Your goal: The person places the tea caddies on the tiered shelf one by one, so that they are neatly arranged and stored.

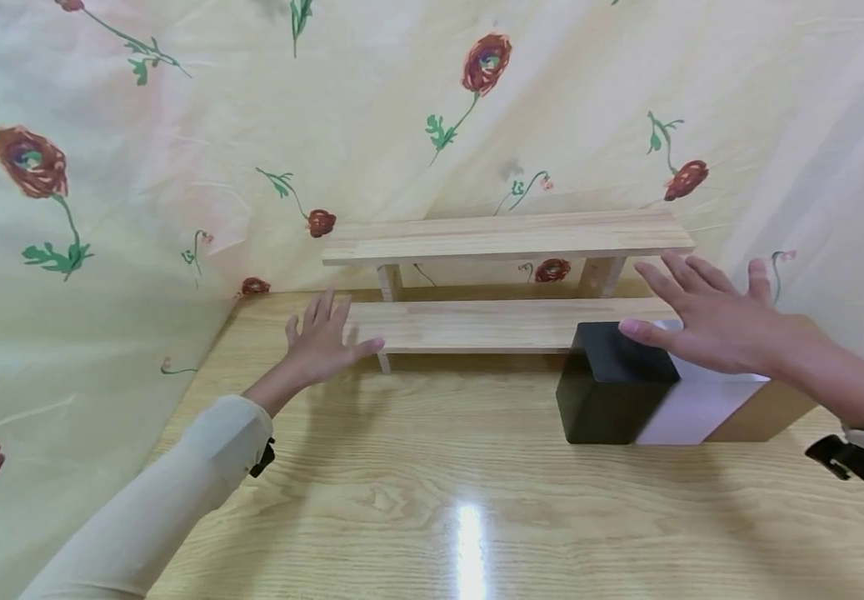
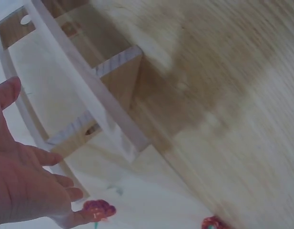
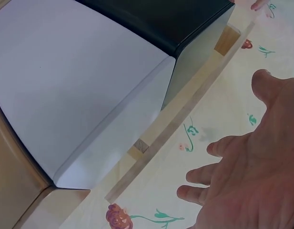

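My left hand hovers with its fingers spread at the left end of a two-tier light wooden shelf, holding nothing. In the left wrist view the same hand is beside the shelf's boards. Above a row of box-shaped things at the right is my right hand, fingers spread and holding nothing. The row has a black box, a white box and a tan box, side by side in front of the shelf's right end. The right wrist view shows the white box between the other two.
A wood-grain tabletop lies under everything, with a bright reflection near its front. Behind and to the left hangs a pale cloth printed with red flowers. Black straps show at both wrists.
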### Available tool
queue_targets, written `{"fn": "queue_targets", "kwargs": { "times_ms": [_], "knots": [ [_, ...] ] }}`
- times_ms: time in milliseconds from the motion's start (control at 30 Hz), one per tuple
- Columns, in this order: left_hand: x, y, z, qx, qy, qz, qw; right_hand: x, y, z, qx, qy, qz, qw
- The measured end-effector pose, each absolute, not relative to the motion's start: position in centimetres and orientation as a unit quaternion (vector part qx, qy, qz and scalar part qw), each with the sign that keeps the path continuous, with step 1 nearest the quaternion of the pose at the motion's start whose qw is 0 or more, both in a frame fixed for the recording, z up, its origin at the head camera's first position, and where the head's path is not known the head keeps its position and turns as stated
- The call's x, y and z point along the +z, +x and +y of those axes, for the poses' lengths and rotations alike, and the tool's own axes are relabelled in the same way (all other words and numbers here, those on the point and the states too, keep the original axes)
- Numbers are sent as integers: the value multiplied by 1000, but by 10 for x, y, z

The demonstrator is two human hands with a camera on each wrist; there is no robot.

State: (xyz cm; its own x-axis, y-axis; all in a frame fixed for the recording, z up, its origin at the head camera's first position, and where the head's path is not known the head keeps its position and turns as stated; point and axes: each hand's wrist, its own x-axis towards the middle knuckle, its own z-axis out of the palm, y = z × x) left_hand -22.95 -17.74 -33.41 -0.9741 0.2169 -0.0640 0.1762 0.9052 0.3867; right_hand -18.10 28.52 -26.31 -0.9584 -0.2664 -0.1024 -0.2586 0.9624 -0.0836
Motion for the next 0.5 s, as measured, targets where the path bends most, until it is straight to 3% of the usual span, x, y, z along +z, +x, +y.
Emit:
{"fn": "queue_targets", "kwargs": {
  "times_ms": [500],
  "knots": [
    [-354, -232, -186, 233, 81, 969, 10, -265, -183, 278, -62, -157, 984, 51]
  ]
}}
